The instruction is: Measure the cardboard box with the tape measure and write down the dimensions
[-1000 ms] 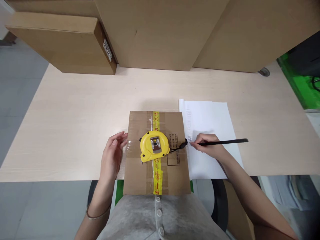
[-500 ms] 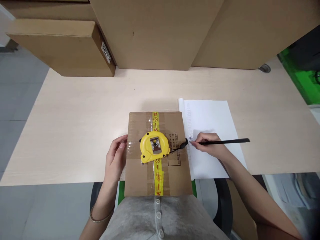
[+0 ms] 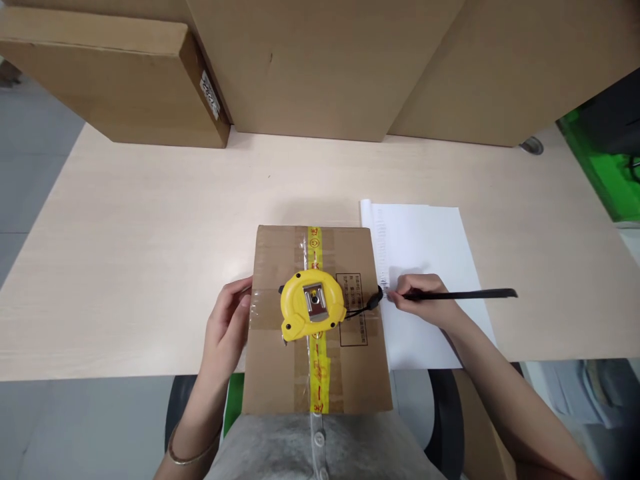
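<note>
A taped cardboard box [image 3: 275, 373] sits at the table's front edge against my body. On top of it lies a yellow tape measure [image 3: 295, 310] with a black wrist strap [image 3: 373, 301] trailing right. My left hand [image 3: 227, 327] rests by the box's left side, thumb and fingers slightly apart, with the fingertips partly hidden at the box. A black pen [image 3: 465, 294] is pinched in my right hand [image 3: 423, 300], its tip end low over the left part of a white paper pad [image 3: 425, 240]. Small handwritten marks run down the page beside the box.
Large cardboard boxes [image 3: 310, 73] line the back of the wooden table [image 3: 150, 220]. A flatter carton [image 3: 115, 93] with a label stands at the back left. A round metal cable hole [image 3: 533, 145] and a green surface [image 3: 595, 173] are at the right. Black chair arms [image 3: 447, 420] flank my body.
The whole view has shifted slightly, so the box, tape measure and pad appear a little lower. My right hand keeps the pen at the page, and my left hand stays beside the box.
</note>
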